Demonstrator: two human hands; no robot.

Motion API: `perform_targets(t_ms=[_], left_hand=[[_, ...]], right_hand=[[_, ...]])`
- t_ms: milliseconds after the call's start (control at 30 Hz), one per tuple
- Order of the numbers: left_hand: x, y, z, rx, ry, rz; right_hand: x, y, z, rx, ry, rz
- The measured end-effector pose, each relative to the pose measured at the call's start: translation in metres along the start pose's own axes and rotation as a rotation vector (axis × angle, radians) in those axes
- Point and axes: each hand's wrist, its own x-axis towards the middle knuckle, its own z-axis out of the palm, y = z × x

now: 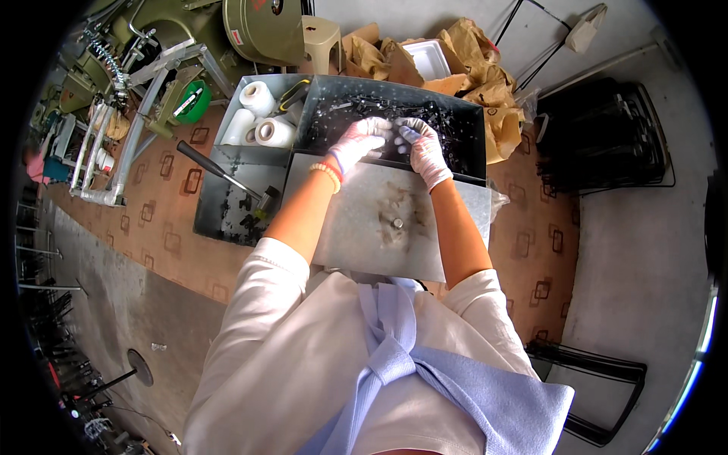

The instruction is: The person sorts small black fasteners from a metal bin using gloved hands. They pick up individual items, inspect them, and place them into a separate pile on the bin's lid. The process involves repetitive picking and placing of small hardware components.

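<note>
Both hands wear thin whitish gloves and meet above a grey metal bin [390, 82] holding many small black parts [455, 130]. My left hand [359, 142], with a beaded bracelet at its wrist, has its fingers drawn together in a pinch. Close beside it, the fingers of my right hand [423, 150] are bent inward and closed, with the tips facing the left ones. Whatever lies between the fingertips is too small to make out. Below the hands is a flat grey metal plate [341, 227] with dark smudges and a small round metal stud [397, 223].
Left of the bin, a compartment holds white rolls [258, 98] and a yellow-black tool [294, 95]. A long-handled hammer [220, 168] lies across the lower compartment. Green machinery [262, 34] stands far left, crumpled brown paper [470, 45] behind, black frames [607, 136] to the right.
</note>
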Motion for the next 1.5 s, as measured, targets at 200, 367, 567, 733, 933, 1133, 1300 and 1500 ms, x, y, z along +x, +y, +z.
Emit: perform_targets(t_ms=[200, 367, 567, 733, 933, 1133, 1300, 1500], left_hand=[[0.006, -0.008, -0.007, -0.071, 0.055, 0.15], [0.005, -0.008, -0.007, -0.039, 0.144, 0.104], [0.009, -0.016, -0.007, 0.032, -0.039, 0.208], [0.008, -0.019, -0.004, 0.216, 0.039, 0.104], [0.002, -0.006, -0.002, 0.158, 0.006, 0.028], [0.0, -0.002, -0.005, 0.031, 0.094, -0.016], [0.0, -0.002, -0.005, -0.032, 0.081, -0.025], [0.0, -0.003, -0.007, -0.063, 0.061, -0.01]], right_hand=[[0.003, 0.002, 0.001, -0.027, 0.146, -0.041], [-0.002, -0.001, 0.004, -0.124, 0.05, 0.019], [-0.006, -0.007, 0.011, -0.087, -0.066, 0.079], [-0.003, -0.001, 0.007, -0.013, -0.079, 0.088], [0.009, 0.011, -0.002, -0.032, 0.147, -0.033], [0.007, 0.008, 0.007, -0.765, 0.261, 0.087], [-0.004, 0.001, 0.041, -1.839, 0.224, 0.176], [0.003, 0.01, 0.034, -1.807, 0.266, 0.158]])
